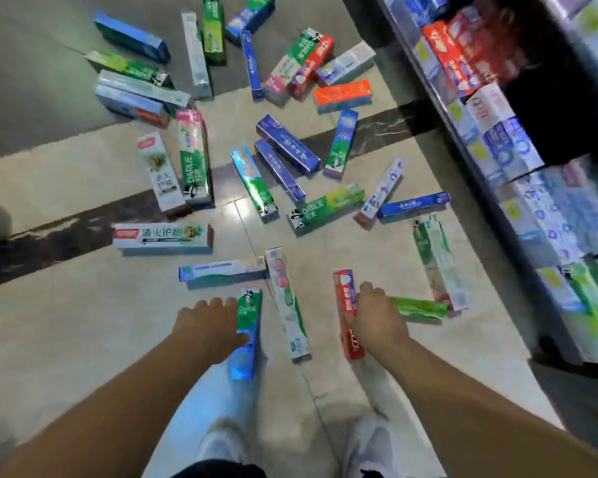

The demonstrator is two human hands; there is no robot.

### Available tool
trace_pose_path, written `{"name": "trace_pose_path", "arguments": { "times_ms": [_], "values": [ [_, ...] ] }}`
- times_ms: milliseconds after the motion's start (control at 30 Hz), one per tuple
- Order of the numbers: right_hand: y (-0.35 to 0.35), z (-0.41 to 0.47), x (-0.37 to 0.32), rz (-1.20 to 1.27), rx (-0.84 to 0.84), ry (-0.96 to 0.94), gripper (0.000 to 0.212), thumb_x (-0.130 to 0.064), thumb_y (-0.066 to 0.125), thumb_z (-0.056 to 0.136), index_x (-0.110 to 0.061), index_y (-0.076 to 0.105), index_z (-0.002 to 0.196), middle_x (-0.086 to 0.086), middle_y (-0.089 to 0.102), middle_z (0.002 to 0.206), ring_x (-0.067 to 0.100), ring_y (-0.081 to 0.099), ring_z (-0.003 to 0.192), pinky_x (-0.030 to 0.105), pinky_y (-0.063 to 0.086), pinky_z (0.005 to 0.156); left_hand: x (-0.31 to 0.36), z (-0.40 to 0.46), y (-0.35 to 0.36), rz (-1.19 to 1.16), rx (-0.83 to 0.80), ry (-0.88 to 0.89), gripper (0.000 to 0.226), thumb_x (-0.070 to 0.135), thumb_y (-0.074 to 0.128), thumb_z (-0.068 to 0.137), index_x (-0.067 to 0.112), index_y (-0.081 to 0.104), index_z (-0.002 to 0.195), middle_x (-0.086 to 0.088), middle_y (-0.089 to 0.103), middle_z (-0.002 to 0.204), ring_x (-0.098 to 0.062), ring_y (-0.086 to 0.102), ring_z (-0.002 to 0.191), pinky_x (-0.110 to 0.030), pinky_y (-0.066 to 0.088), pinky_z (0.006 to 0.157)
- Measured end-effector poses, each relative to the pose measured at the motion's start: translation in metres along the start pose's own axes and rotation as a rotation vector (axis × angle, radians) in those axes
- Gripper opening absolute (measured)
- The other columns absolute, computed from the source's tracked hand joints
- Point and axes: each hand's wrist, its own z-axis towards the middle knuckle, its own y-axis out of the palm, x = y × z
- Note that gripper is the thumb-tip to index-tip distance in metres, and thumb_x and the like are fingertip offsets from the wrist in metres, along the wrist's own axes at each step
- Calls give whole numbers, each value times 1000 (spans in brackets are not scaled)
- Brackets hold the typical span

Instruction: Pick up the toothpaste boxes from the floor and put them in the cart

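Shop floor (66, 339), boxes strewn from upper left to lower centre. Left hand (209, 326) curled round green-and-blue box (246, 334), right hand (373, 317) gripping red box (348, 315), lengthwise for a clean lift. No cart in sight.

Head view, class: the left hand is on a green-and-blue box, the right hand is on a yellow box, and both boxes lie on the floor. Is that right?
Not quite. In the head view the right hand is on a red box, not a yellow one. The rest stands: the left hand grips the green-and-blue box, and both boxes are down at the floor.
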Motion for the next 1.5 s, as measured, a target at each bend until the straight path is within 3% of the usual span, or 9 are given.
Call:
{"name": "trace_pose_path", "arguments": {
  "times_ms": [333, 600, 733, 833, 900, 1033, 1233, 1367, 1500],
  "values": [
    [62, 71, 4, -7, 2, 135, 53, -44, 66, 89, -9, 44, 122, 13, 57, 119, 29, 60, 109, 37, 50, 84, -7, 79, 59, -91, -52, -36, 69, 66, 56, 87, 15, 38, 130, -6, 55, 125, -27, 60, 109, -36, 44, 78],
    [70, 64, 3, -41, 26, 25, 49, -38, 73, 84, -11, 47, 116, 10, 61, 112, 30, 64, 103, 35, 49, 77, 11, 83, 77, -253, -92, -88, 87, 72, 61, 80, 13, 30, 136, -8, 56, 125, -28, 62, 109, -38, 49, 81],
    [78, 60, 1, -24, -44, 41, 59, -32, 75, 83, -11, 39, 124, 11, 62, 116, 31, 65, 103, 37, 52, 77, 22, 87, 83, -354, -56, -142, 86, 69, 62, 81, 10, 28, 133, -9, 58, 119, -28, 64, 105, -38, 52, 82],
    [76, 60, 1, -16, -34, 19, 50, -27, 71, 86, -10, 39, 121, 13, 63, 116, 32, 65, 103, 40, 53, 80, 32, 88, 89, -421, -25, -183, 85, 65, 64, 82, 7, 25, 132, -11, 59, 118, -29, 64, 105, -38, 53, 82],
    [62, 63, 0, 15, -15, 11, 45, -26, 69, 86, -8, 42, 118, 15, 63, 115, 34, 64, 103, 39, 51, 81, 36, 90, 93, -452, -5, -211, 88, 64, 66, 81, 7, 24, 133, -12, 60, 118, -30, 65, 105, -39, 53, 82],
    [5, 71, -6, 83, -42, -36, 59, -33, 82, 75, -10, 48, 118, 11, 65, 116, 30, 64, 102, 34, 51, 82, 37, 92, 97, -527, 27, -236, 85, 60, 69, 82, 7, 25, 132, -14, 59, 119, -32, 64, 106, -41, 55, 85],
    [-78, 65, -19, 276, -15, -153, 60, -31, 88, 71, -18, 55, 119, 0, 68, 107, 21, 69, 92, 44, 61, 79, 34, 94, 99, -597, 43, -234, 67, 39, 73, 86, 4, 29, 123, -17, 58, 117, -34, 64, 103, -39, 52, 81],
    [-96, 50, -21, 316, -12, -166, 55, -31, 88, 72, -16, 60, 117, 2, 71, 106, 19, 69, 88, 40, 61, 75, 14, 81, 72, -731, -105, -210, 60, 27, 77, 83, 7, 32, 118, -14, 60, 110, -28, 63, 94, -34, 53, 65],
    [-111, 12, -21, 400, -14, -135, 56, -30, 89, 71, -17, 61, 117, 3, 71, 108, 19, 69, 91, 42, 59, 84, -13, 31, 12, -960, -64, -194, 52, 17, 78, 79, 16, 41, 116, -12, 61, 107, -31, 68, 89, -46, 62, 58]
  ]
}}
